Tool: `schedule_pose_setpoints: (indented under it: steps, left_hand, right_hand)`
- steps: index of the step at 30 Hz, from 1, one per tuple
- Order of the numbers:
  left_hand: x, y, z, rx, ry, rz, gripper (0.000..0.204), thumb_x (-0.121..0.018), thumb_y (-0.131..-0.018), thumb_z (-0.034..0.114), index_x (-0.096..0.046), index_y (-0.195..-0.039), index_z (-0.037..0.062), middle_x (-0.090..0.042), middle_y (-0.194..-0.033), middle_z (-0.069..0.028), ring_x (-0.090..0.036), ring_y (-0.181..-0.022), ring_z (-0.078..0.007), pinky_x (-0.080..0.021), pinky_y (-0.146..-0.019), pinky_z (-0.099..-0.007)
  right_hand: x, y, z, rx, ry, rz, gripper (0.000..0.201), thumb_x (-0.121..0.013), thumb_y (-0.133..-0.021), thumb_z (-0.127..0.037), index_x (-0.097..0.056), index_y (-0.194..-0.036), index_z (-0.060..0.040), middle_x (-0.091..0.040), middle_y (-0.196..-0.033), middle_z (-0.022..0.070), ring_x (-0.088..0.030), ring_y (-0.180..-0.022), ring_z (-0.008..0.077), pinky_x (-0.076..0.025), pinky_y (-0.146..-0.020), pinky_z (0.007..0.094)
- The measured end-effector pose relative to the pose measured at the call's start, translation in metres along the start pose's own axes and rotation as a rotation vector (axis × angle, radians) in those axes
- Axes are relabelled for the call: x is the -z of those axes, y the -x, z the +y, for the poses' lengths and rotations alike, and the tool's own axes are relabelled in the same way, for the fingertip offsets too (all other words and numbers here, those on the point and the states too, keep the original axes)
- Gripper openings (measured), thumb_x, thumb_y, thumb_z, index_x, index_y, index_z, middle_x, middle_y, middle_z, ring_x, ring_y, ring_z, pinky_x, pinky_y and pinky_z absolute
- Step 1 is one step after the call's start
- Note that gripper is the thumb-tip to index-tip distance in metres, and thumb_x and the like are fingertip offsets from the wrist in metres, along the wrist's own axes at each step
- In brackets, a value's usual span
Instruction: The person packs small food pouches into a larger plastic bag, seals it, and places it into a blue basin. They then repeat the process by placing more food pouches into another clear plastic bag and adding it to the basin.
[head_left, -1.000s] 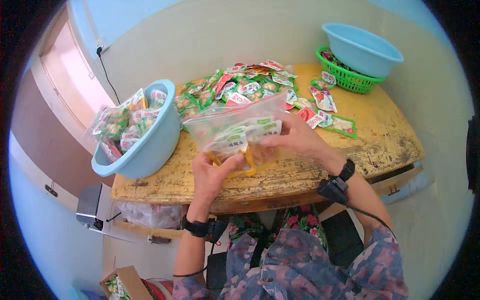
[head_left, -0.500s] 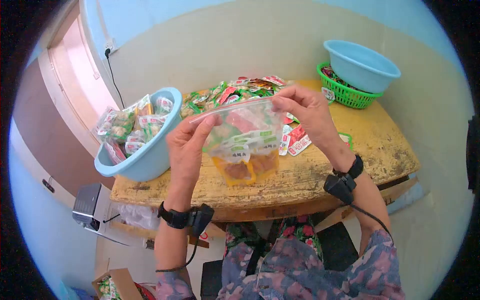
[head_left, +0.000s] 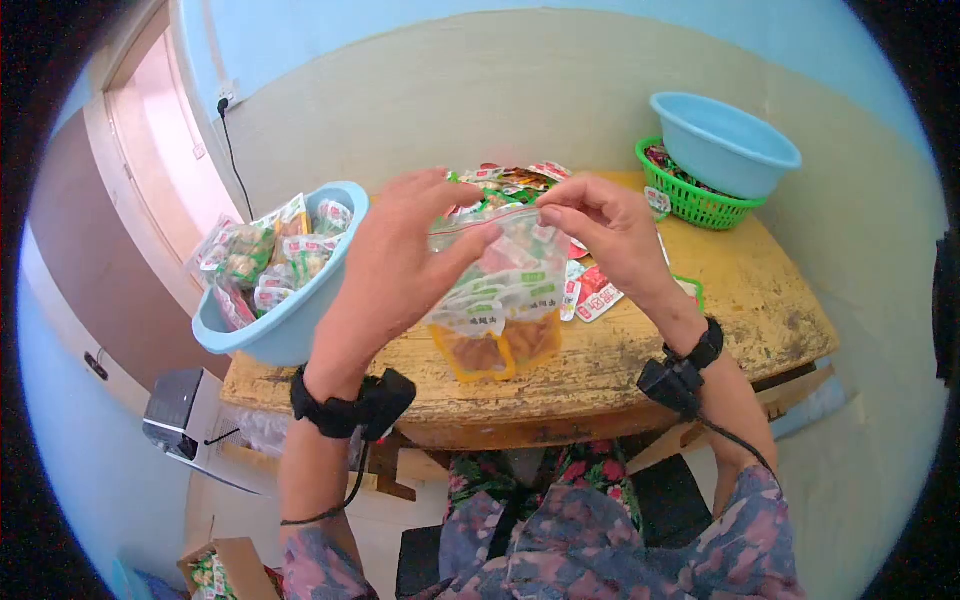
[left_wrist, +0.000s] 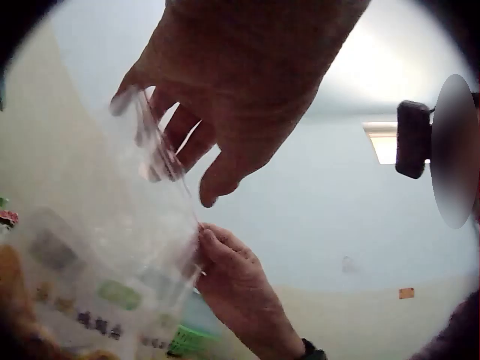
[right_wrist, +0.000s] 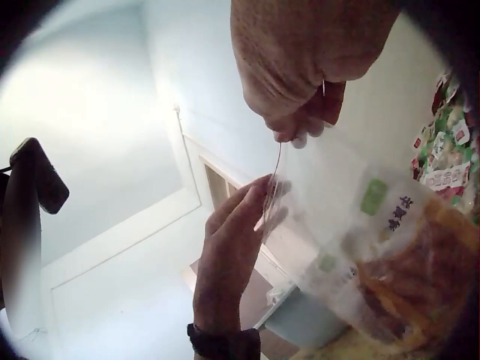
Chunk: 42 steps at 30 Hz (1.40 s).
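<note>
A clear zip bag (head_left: pixel 510 258) hangs upright above the front of the table, its red-lined top edge level with both hands. Orange-brown food packets (head_left: pixel 500 345) with white and green labels fill its lower part. My right hand (head_left: pixel 615 235) pinches the right end of the top edge between thumb and fingers. At the left end, my left hand (head_left: pixel 395 250) has its thumb and fingers spread. In the left wrist view, the fingers of the left hand (left_wrist: pixel 232 82) lie behind the clear film, and its thumb stands apart from the bag.
A blue basin (head_left: pixel 285 325) full of bagged packets stands on the table's left. Loose packets (head_left: pixel 510 182) are heaped at the back of the wooden table (head_left: pixel 740 310). Back right, another blue basin (head_left: pixel 725 145) sits on a green basket (head_left: pixel 705 207). A cardboard box (head_left: pixel 240 570) stands low left.
Both hands rose from the bag's lower part to its top edge, and the bag now hangs upright. Since half a second ago, my left hand has loosened its pinch and spread its fingers.
</note>
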<state>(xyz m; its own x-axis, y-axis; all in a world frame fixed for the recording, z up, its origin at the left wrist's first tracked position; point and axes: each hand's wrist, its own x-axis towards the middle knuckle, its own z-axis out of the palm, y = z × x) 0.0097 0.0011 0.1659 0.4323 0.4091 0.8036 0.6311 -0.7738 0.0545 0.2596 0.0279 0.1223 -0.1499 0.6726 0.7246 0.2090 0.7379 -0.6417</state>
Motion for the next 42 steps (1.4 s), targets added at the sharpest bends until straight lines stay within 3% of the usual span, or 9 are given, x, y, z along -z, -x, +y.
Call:
schedule_pose_setpoints:
  steps: [2,8,17,23,26,32,35,39,42]
  left_hand:
    - [-0.004,-0.012,0.01,-0.009,-0.019,-0.107,0.028,-0.076,-0.092,0.023,-0.073,-0.113,0.0048,-0.071,-0.116,-0.0164,-0.062,-0.121,-0.0323,-0.049,-0.103,-0.0419]
    - [-0.019,-0.025,0.013,0.026,0.113,-0.219,0.022,-0.075,-0.091,0.021,-0.073,-0.104,0.0036,-0.07,-0.106,-0.0156,-0.065,-0.102,-0.0323,-0.051,-0.091,-0.0428]
    - [-0.001,-0.011,0.003,0.155,0.146,-0.165,0.014,-0.077,-0.088,0.011,-0.073,-0.096,0.0004,-0.071,-0.095,-0.0116,-0.066,-0.095,-0.0253,-0.052,-0.086,-0.0353]
    - [0.033,0.015,-0.024,0.314,0.119,-0.154,0.011,-0.077,-0.09,0.01,-0.073,-0.093,0.0005,-0.071,-0.089,-0.0056,-0.065,-0.088,-0.0163,-0.051,-0.085,-0.0318]
    - [0.033,0.024,-0.024,0.301,0.151,-0.104,0.011,-0.076,-0.09,0.01,-0.072,-0.094,0.0002,-0.07,-0.088,-0.0039,-0.064,-0.089,-0.0138,-0.05,-0.083,-0.0302]
    - [0.031,0.025,-0.023,0.245,0.18,-0.083,0.01,-0.075,-0.091,0.01,-0.071,-0.094,0.0008,-0.07,-0.088,-0.0032,-0.064,-0.089,-0.0136,-0.05,-0.083,-0.03]
    - [0.032,0.023,-0.018,0.268,0.164,-0.094,0.01,-0.075,-0.091,0.01,-0.071,-0.094,0.0012,-0.07,-0.088,-0.0035,-0.065,-0.089,-0.0143,-0.05,-0.082,-0.0306]
    - [0.031,0.027,-0.019,0.258,0.182,-0.063,0.011,-0.075,-0.092,0.011,-0.07,-0.094,0.0012,-0.07,-0.088,-0.0047,-0.065,-0.089,-0.0152,-0.05,-0.083,-0.0313]
    - [0.03,0.027,-0.014,0.272,0.159,-0.041,0.011,-0.074,-0.092,0.011,-0.07,-0.095,0.0008,-0.07,-0.088,-0.0052,-0.065,-0.09,-0.0153,-0.05,-0.083,-0.0316]
  right_hand:
    - [0.001,0.002,-0.005,0.024,0.01,0.014,0.014,-0.075,-0.091,-0.011,-0.077,-0.101,-0.0023,-0.073,-0.09,0.005,-0.068,-0.086,0.013,-0.053,-0.077,0.0287]
    - [0.004,0.004,-0.007,0.086,-0.038,0.008,0.016,-0.076,-0.089,-0.005,-0.077,-0.104,-0.0024,-0.076,-0.098,0.0067,-0.069,-0.091,0.0135,-0.054,-0.082,0.0299]
    - [0.005,0.007,-0.005,0.165,0.003,0.067,0.012,-0.076,-0.089,-0.004,-0.074,-0.101,-0.0014,-0.074,-0.094,0.0058,-0.069,-0.091,0.015,-0.055,-0.083,0.0308]
    - [0.011,0.007,0.004,0.135,0.031,0.052,0.013,-0.076,-0.09,-0.007,-0.073,-0.102,-0.0029,-0.074,-0.097,0.0059,-0.07,-0.09,0.0148,-0.056,-0.083,0.0307]
    - [0.011,0.003,-0.005,0.086,0.082,0.015,0.017,-0.078,-0.088,-0.013,-0.073,-0.101,-0.003,-0.074,-0.101,0.0069,-0.071,-0.095,0.0171,-0.056,-0.087,0.0324]
    - [-0.007,-0.033,-0.031,0.611,0.484,-0.077,0.027,-0.078,-0.083,-0.028,-0.074,-0.097,-0.0055,-0.071,-0.098,0.0124,-0.067,-0.099,0.0309,-0.055,-0.086,0.041]
    - [-0.037,-0.044,-0.04,0.786,0.595,-0.102,0.023,-0.073,-0.083,-0.027,-0.074,-0.093,-0.0065,-0.069,-0.094,0.0135,-0.065,-0.097,0.0351,-0.055,-0.084,0.0448]
    - [-0.054,-0.047,-0.04,0.608,0.662,-0.236,0.019,-0.07,-0.084,-0.024,-0.071,-0.087,-0.0051,-0.067,-0.091,0.0143,-0.064,-0.097,0.0372,-0.054,-0.085,0.0498]
    - [-0.045,-0.042,-0.031,0.538,0.5,-0.233,0.019,-0.07,-0.086,-0.024,-0.07,-0.087,-0.0055,-0.066,-0.091,0.0151,-0.064,-0.097,0.0373,-0.053,-0.084,0.0494]
